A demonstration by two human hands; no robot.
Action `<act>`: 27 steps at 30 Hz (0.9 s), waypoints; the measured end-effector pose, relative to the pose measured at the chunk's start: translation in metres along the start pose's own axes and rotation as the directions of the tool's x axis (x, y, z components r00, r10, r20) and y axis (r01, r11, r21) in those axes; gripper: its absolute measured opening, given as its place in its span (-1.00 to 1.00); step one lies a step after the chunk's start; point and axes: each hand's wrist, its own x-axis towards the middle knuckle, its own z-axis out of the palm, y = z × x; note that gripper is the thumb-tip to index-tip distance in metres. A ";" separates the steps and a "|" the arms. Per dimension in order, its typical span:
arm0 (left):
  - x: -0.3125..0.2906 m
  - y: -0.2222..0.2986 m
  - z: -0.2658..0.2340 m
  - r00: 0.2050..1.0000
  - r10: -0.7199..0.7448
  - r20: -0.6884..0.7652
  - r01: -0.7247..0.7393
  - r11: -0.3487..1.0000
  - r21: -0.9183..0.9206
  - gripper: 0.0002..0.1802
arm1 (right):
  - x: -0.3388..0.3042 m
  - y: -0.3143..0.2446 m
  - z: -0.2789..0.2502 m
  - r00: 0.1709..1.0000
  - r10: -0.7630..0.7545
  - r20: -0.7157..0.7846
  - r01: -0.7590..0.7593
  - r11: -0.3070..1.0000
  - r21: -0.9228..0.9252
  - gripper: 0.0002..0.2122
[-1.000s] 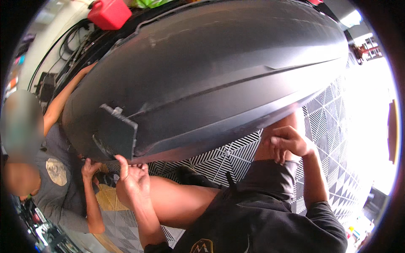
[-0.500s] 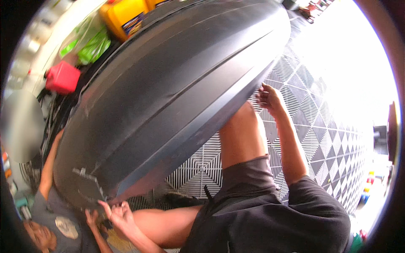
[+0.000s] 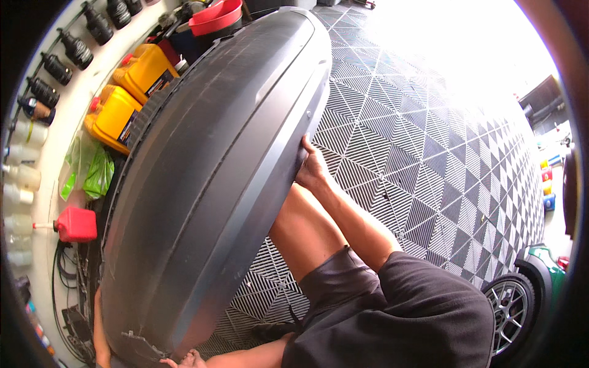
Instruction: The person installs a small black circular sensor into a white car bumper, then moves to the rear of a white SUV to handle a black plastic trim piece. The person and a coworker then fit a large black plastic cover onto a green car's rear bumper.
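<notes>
A long, dark grey-black plastic shell that looks like a car roof box [image 3: 202, 184] runs across the left half of the view, tilted on its side. Its near end has a cracked or scraped patch. My right hand [image 3: 314, 167] grips the right-hand lower edge, thumb up on the side, other fingers hidden beneath. Low in the view, my left hand [image 3: 189, 360] is curled against the near end; the bottom of the picture cuts it off. At the left of that end, another person's arm [image 3: 101, 328] reaches up alongside the box, its hand hidden.
Yellow jugs [image 3: 113, 116], a green bag [image 3: 95, 172] and a red can [image 3: 76, 224] stand along the left wall, under a row of bottles [image 3: 75, 49]. A red basin [image 3: 215, 17] lies beyond. Patterned floor tiles [image 3: 392, 159] spread right, towards a wheel [image 3: 509, 306].
The view has turned, and the roof box now lies further left and steeper in it. My right hand, loosely curled beside the edge before, now grips it.
</notes>
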 end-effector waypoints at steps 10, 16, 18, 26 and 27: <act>-0.060 0.023 0.034 0.990 0.137 -0.047 -0.133 0.989 0.070 -0.42 | -0.079 -0.030 0.117 0.987 0.085 0.137 -0.102 0.987 0.121 -0.62; -0.029 0.039 0.028 0.981 0.193 0.034 -0.194 0.981 0.025 -0.41 | -0.048 -0.071 0.132 0.969 -0.136 0.205 0.164 0.978 -0.127 -0.57; -0.014 0.033 0.027 0.977 0.199 0.081 -0.199 0.980 -0.003 -0.41 | -0.034 -0.093 0.114 0.969 -0.151 0.193 0.154 0.988 0.003 -0.60; 0.015 0.055 0.016 0.932 0.279 0.231 -0.267 0.960 -0.083 -0.40 | -0.046 -0.089 0.170 0.989 -0.120 0.083 0.124 0.992 -0.039 -0.66; 0.017 0.050 0.021 0.925 0.262 0.274 -0.247 0.965 -0.089 -0.40 | -0.049 -0.094 0.170 0.987 -0.143 0.077 0.147 0.988 -0.052 -0.65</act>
